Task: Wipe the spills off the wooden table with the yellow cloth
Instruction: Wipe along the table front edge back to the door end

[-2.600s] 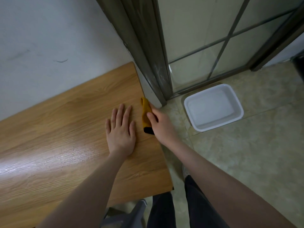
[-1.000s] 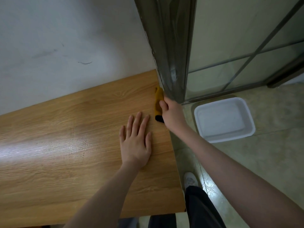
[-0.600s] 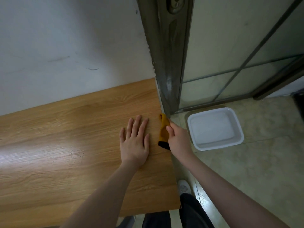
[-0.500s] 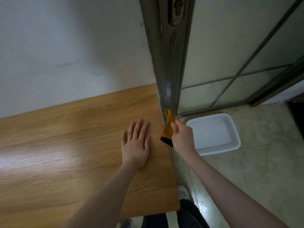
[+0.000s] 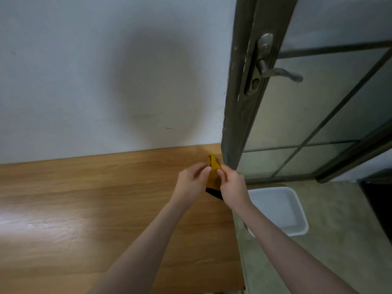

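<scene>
The yellow cloth point(image 5: 213, 174), folded narrow with a black lower edge, hangs upright in the air above the right end of the wooden table point(image 5: 84, 209). My right hand point(image 5: 232, 187) pinches its right side. My left hand point(image 5: 191, 183) is raised off the table, and its fingertips touch the cloth's left side. The tabletop shows a bright glare at the left; I can make out no distinct spills.
A white wall stands behind the table. A dark metal door frame with a lever handle point(image 5: 275, 71) and glass panels rises right beside the table's far right corner. A white plastic basin point(image 5: 277, 209) sits on the tiled floor to the right.
My right hand lifted the cloth off the table's right edge. My left hand left the tabletop and came up to the cloth. My view tilted upward.
</scene>
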